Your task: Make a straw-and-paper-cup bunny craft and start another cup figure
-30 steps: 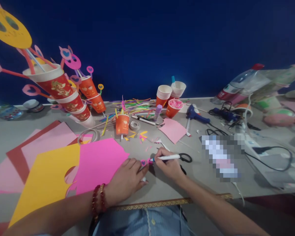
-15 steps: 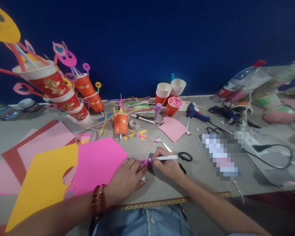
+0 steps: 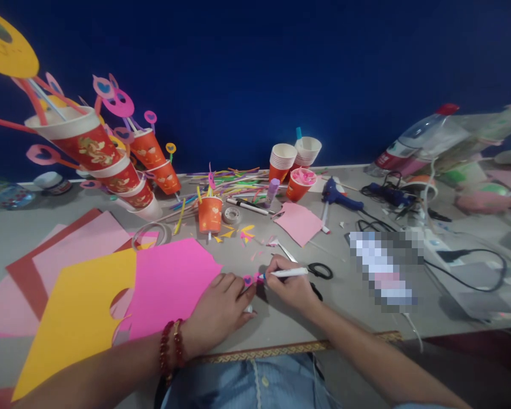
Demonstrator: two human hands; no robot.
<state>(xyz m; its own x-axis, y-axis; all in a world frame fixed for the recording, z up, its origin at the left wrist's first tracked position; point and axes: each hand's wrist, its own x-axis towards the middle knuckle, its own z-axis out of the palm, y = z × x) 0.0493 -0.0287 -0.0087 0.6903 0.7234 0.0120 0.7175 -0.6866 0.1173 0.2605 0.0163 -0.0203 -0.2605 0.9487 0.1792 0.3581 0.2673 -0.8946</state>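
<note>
A white marker (image 3: 290,272) is gripped in my right hand (image 3: 292,288), its blue tip at small pink paper pieces (image 3: 247,280) on the table. My left hand (image 3: 221,307) lies palm down beside them, its fingertips at the left piece, which bears a blue heart mark. A small white object (image 3: 249,309), which I cannot make out, shows by the left thumb. Under the left hand's edge is a magenta sheet (image 3: 166,284). Black-handled scissors (image 3: 320,271) lie partly behind my right hand.
Yellow paper (image 3: 80,301) spreads at the left, below stacked decorated cups (image 3: 89,145). An orange cup (image 3: 210,215), a tape roll (image 3: 231,215) and straws stand or lie ahead. A pink sheet (image 3: 298,222), a blue glue gun (image 3: 343,197), a pixelated phone (image 3: 383,270) and cables are at the right.
The view has shifted very slightly, most visibly at the left cups and papers. Both hands hold nearly the same positions, with the marker still in my right hand.
</note>
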